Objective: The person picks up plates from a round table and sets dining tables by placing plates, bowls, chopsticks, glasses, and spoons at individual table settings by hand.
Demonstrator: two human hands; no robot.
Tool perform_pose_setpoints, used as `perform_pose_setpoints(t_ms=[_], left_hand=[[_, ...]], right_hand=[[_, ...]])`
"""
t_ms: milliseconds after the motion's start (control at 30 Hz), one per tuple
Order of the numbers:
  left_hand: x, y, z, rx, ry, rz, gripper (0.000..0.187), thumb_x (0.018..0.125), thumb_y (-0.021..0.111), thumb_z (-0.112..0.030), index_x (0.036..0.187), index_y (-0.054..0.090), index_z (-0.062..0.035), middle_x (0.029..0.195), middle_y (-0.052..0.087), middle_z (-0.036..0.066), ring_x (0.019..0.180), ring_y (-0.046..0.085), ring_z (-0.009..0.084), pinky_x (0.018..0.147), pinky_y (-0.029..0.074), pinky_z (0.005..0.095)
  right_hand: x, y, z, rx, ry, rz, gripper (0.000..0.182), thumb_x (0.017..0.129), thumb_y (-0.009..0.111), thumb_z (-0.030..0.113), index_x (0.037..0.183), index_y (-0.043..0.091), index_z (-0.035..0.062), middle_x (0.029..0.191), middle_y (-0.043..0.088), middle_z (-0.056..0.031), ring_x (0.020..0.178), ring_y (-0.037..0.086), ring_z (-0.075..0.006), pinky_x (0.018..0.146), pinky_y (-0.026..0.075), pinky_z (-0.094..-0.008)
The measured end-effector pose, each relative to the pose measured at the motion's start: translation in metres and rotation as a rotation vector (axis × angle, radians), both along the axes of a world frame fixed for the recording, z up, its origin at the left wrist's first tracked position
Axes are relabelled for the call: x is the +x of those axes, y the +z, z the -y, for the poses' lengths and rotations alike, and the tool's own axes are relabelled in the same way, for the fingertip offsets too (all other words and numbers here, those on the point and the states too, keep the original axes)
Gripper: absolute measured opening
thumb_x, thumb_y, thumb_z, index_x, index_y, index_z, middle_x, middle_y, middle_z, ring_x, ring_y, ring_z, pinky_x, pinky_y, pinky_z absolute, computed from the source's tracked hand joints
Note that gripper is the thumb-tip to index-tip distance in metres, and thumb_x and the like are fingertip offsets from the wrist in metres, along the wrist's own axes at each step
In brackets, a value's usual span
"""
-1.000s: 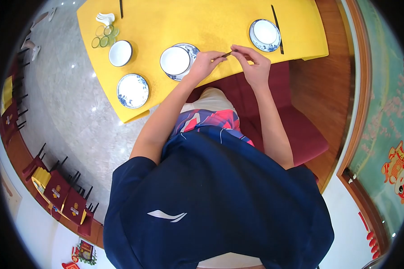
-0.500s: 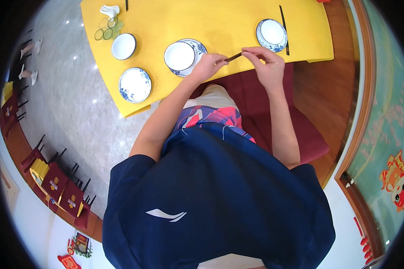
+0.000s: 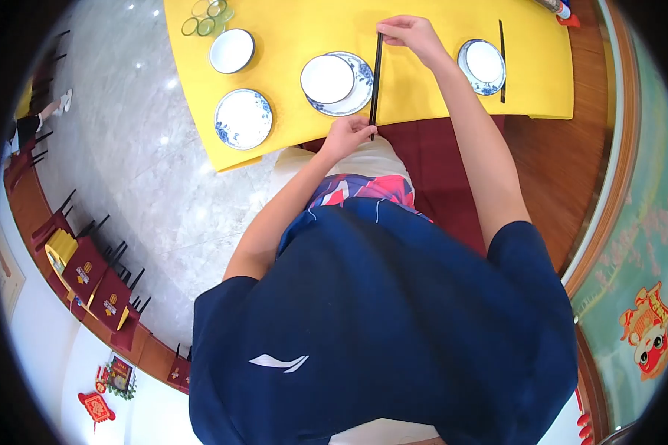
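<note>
Pair of dark chopsticks [image 3: 375, 78] lies on the yellow tablecloth [image 3: 430, 89], just to the right of the bowl on its blue-patterned plate [image 3: 360, 78]. Long axis runs straight away from me, far tip up the table, near tip at the cloth's near edge. My right hand [image 3: 412, 33] pinches the far end between thumb and fingertips; my left hand [image 3: 352, 133] pinches the near end, fingers curled in. Both hands are on the sticks, so neither is nearer; they sit at opposite ends. A second place setting [image 3: 482, 65] lies further right with its own chopsticks [image 3: 502, 59]. No readable writing on the tableware; only a white swoosh logo [image 3: 278, 361] on my navy shirt.
</note>
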State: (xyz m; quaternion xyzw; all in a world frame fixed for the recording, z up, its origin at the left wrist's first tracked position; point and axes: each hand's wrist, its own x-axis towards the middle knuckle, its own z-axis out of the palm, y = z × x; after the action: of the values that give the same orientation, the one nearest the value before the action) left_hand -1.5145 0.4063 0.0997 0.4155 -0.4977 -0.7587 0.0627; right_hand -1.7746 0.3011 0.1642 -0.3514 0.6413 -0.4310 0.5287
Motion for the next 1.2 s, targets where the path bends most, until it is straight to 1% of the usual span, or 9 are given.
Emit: perform_pose_setpoints(t_ms=[167, 233, 333, 600, 667, 800, 867, 1100, 1200], left_hand=[[0.004, -0.011, -0.006, 0.263, 0.072, 0.021, 0.019, 0.094, 0.066, -0.016, 0.102, 0.069, 0.0015, 0.092, 0.07, 0.004, 0.074, 0.06, 0.0062, 0.068, 0.051, 0.0207], [0.003, -0.017, -0.008, 0.566, 0.269, -0.008, 0.017, 0.094, 0.066, -0.018, 0.099, 0.07, -0.0015, 0.087, 0.068, 0.001, 0.07, 0.056, 0.0047, 0.068, 0.049, 0.0189], [0.001, -0.027, -0.008, 0.664, 0.422, 0.022, 0.015, 0.093, 0.067, -0.014, 0.097, 0.07, -0.0009, 0.077, 0.064, 0.0, 0.061, 0.051, 0.0051, 0.06, 0.048, 0.0199], [0.011, -0.037, -0.004, 0.585, 0.337, 0.085, 0.021, 0.091, 0.069, -0.023, 0.093, 0.07, -0.0027, 0.072, 0.061, -0.002, 0.058, 0.047, 0.0046, 0.046, 0.036, 0.0215], [0.008, -0.032, -0.004, 0.522, 0.351, 0.122, 0.022, 0.091, 0.07, -0.025, 0.092, 0.07, -0.0032, 0.073, 0.063, -0.001, 0.059, 0.048, 0.0047, 0.045, 0.036, 0.0212], [0.01, -0.028, -0.008, 0.401, 0.256, 0.175, 0.022, 0.091, 0.069, -0.026, 0.093, 0.069, -0.0041, 0.082, 0.069, 0.002, 0.064, 0.054, 0.0051, 0.048, 0.041, 0.0212], [0.009, -0.028, -0.003, 0.363, 0.223, 0.199, 0.022, 0.091, 0.069, -0.026, 0.094, 0.069, -0.0041, 0.086, 0.07, 0.002, 0.065, 0.055, 0.0053, 0.05, 0.042, 0.0215], [0.012, -0.028, -0.001, 0.494, 0.275, 0.15, 0.027, 0.094, 0.066, -0.028, 0.106, 0.065, -0.003, 0.096, 0.07, 0.005, 0.076, 0.06, 0.0088, 0.059, 0.051, 0.0247], [0.013, -0.027, -0.001, 0.542, 0.317, 0.113, 0.031, 0.095, 0.064, -0.028, 0.113, 0.063, -0.0022, 0.103, 0.069, 0.007, 0.082, 0.062, 0.0118, 0.064, 0.053, 0.0263]], right_hand=[[0.015, -0.054, 0.025, 0.211, 0.155, -0.097, 0.035, 0.085, 0.075, 0.027, 0.106, 0.071, 0.0, 0.098, 0.071, -0.0076, 0.088, 0.068, -0.0133, 0.076, 0.054, -0.0255], [0.02, -0.064, 0.032, 0.237, 0.147, -0.102, 0.035, 0.085, 0.076, 0.028, 0.106, 0.071, 0.0005, 0.097, 0.071, -0.0075, 0.087, 0.068, -0.0132, 0.074, 0.053, -0.025], [0.023, -0.077, 0.04, 0.29, 0.13, -0.099, 0.035, 0.083, 0.078, 0.028, 0.105, 0.071, 0.0013, 0.093, 0.071, -0.0069, 0.084, 0.067, -0.0126, 0.068, 0.051, -0.024], [0.02, -0.109, 0.063, 0.418, 0.171, -0.152, 0.035, 0.081, 0.081, 0.026, 0.104, 0.071, 0.0017, 0.087, 0.069, -0.0042, 0.076, 0.064, -0.0108, 0.061, 0.049, -0.0225], [0.019, -0.112, 0.062, 0.434, 0.073, 0.016, 0.033, 0.081, 0.08, 0.026, 0.102, 0.071, 0.0022, 0.087, 0.069, -0.0043, 0.076, 0.064, -0.0107, 0.061, 0.049, -0.0223], [0.014, -0.127, 0.068, 0.397, 0.035, -0.018, 0.035, 0.084, 0.078, 0.028, 0.106, 0.07, 0.0028, 0.092, 0.07, -0.005, 0.081, 0.066, -0.0121, 0.066, 0.052, -0.0241], [0.011, -0.143, 0.078, 0.363, -0.048, 0.165, 0.011, 0.086, 0.072, 0.015, 0.091, 0.071, 0.0061, 0.075, 0.07, -0.0086, 0.06, 0.064, -0.016, 0.05, 0.052, -0.0301], [0.019, -0.144, 0.084, 0.391, 0.003, 0.087, 0.011, 0.084, 0.074, 0.013, 0.091, 0.071, 0.0052, 0.077, 0.07, -0.0079, 0.061, 0.063, -0.0145, 0.051, 0.049, -0.0278], [0.025, -0.147, 0.087, 0.284, -0.086, 0.072, 0.011, 0.084, 0.075, 0.015, 0.092, 0.072, 0.0065, 0.078, 0.071, -0.0073, 0.062, 0.063, -0.0141, 0.052, 0.049, -0.0274]])
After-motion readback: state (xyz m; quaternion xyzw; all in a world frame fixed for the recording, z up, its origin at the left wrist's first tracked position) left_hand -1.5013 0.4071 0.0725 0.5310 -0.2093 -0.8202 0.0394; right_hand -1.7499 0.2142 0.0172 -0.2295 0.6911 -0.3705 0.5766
